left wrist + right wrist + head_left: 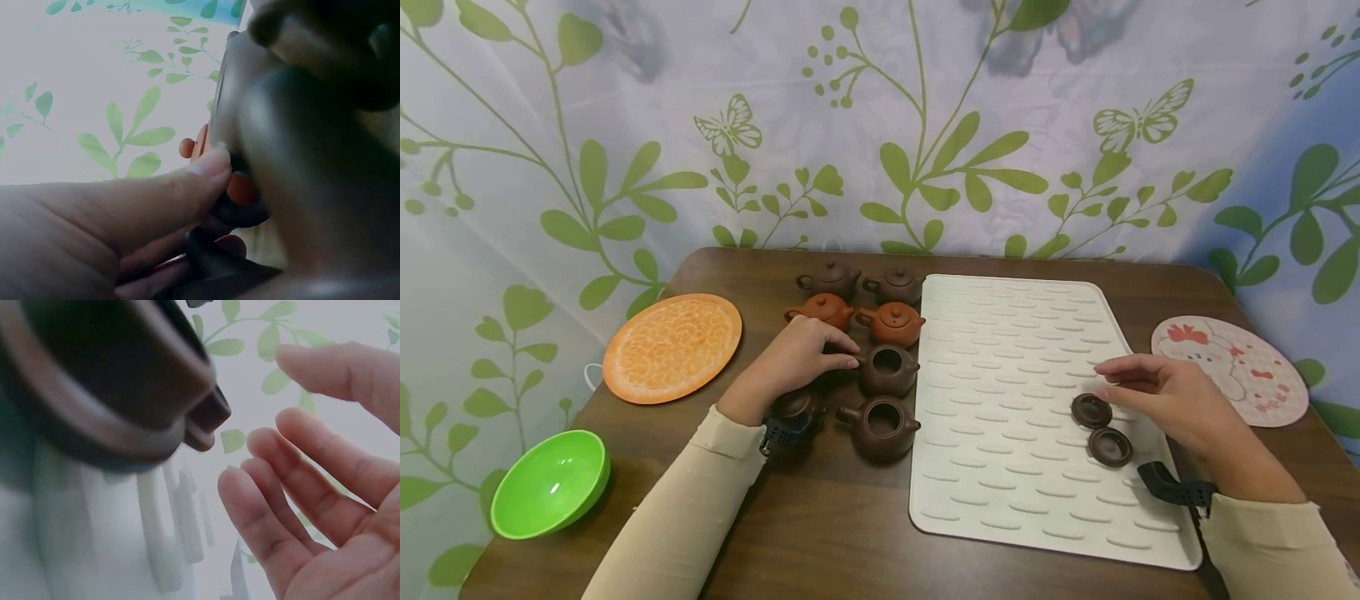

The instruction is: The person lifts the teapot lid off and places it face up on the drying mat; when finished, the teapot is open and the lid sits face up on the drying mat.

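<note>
My left hand (797, 354) reaches over the teapots, its thumb and fingers pinching the handle of a lidless dark brown teapot (887, 379). The left wrist view has the thumb (175, 194) against that dark handle (240, 215). A second lidless dark teapot (876, 442) sits just in front. Two small dark lids (1091, 410) (1110, 447) lie side by side on the white textured mat (1000, 492). Just beside them is my right hand (1180, 404), its fingers loosely spread and holding nothing; the right wrist view shows the hand (319, 481) apart from a lid (112, 394).
Behind are two orange-brown lidded teapots (827, 310) (897, 323) and two dark lidded ones (831, 279) (898, 285). Another dark pot (793, 407) is partly under my left wrist. An orange-slice placemat (672, 348) and green bowl (550, 483) are left, a pink-white placemat (1247, 375) right.
</note>
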Available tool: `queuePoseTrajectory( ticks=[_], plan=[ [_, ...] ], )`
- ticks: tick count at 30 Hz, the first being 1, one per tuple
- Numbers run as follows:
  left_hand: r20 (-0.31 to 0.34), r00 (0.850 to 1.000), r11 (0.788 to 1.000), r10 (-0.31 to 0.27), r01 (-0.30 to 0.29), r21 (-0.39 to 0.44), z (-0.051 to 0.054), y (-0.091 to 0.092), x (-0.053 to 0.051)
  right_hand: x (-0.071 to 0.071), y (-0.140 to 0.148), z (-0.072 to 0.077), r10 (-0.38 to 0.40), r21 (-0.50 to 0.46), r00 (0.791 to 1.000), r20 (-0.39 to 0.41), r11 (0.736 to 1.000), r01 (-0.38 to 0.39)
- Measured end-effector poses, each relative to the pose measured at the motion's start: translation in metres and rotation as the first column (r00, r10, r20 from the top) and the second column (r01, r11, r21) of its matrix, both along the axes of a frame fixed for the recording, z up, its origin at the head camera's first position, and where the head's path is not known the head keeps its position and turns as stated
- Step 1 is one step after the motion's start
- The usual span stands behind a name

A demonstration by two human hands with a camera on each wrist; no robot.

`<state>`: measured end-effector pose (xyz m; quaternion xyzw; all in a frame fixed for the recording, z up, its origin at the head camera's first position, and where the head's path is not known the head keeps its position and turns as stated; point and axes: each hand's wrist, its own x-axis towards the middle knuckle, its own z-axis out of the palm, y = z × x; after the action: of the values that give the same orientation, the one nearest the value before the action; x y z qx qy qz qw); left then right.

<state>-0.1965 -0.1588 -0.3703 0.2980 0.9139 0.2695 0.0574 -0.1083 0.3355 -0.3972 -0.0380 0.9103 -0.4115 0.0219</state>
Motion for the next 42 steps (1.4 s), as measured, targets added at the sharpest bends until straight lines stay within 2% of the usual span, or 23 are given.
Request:
queuePoseTrajectory(
  ticks=[5, 11, 14, 17, 20, 23, 27, 32, 38, 42],
  plan=[
    [0.006, 1.0, 1.0, -0.021, 0.021, 0.014, 0.007, -0.003, 0.002, -0.003, -0.004, 0.005, -0.016, 0.027, 0.999, -0.034, 0.999, 0.017],
    [-0.028, 0.999, 1.0, -0.023, 0.023, -0.005, 0.024, -0.01, 0.006, -0.004, -0.015, 0.017, 0.029, 0.104, 0.992, -0.123, 0.994, -0.017],
    [-0.013, 1.0, 1.0, -0.009, 0.009, -0.005, 0.033, -0.013, 0.007, -0.006, -0.024, 0.024, 0.047, 0.112, 0.989, -0.137, 0.993, -0.032],
    [0.019, 1.0, 1.0, -0.006, 0.007, -0.013, 0.041, -0.011, 0.002, -0.012, -0.034, 0.03, 0.09, 0.122, 0.981, -0.171, 0.99, -0.07],
    [0.065, 0.998, 0.999, -0.01, 0.013, -0.049, 0.047, -0.006, -0.01, -0.022, -0.049, 0.036, 0.154, 0.154, 0.963, -0.219, 0.981, -0.122],
    [0.117, 0.993, 0.994, -0.018, 0.031, -0.103, 0.052, 0.001, -0.023, -0.033, -0.069, 0.046, 0.221, 0.167, 0.949, -0.225, 0.968, -0.186],
    [0.163, 0.986, 0.984, -0.029, 0.058, -0.171, 0.052, 0.009, -0.04, -0.052, -0.103, 0.056, 0.304, 0.168, 0.936, -0.177, 0.947, -0.276],
    [0.179, 0.983, 0.976, -0.043, 0.079, -0.202, 0.047, 0.018, -0.054, -0.077, -0.145, 0.054, 0.399, 0.196, 0.91, -0.111, 0.907, -0.373],
    [0.165, 0.986, 0.975, -0.028, 0.064, -0.212, 0.039, 0.023, -0.065, -0.105, -0.182, 0.054, 0.443, 0.222, 0.889, -0.115, 0.884, -0.411],
    [0.168, 0.986, 0.978, -0.02, 0.055, -0.204, 0.033, 0.024, -0.069, -0.118, -0.2, 0.052, 0.453, 0.212, 0.886, -0.101, 0.88, -0.425]
  ],
)
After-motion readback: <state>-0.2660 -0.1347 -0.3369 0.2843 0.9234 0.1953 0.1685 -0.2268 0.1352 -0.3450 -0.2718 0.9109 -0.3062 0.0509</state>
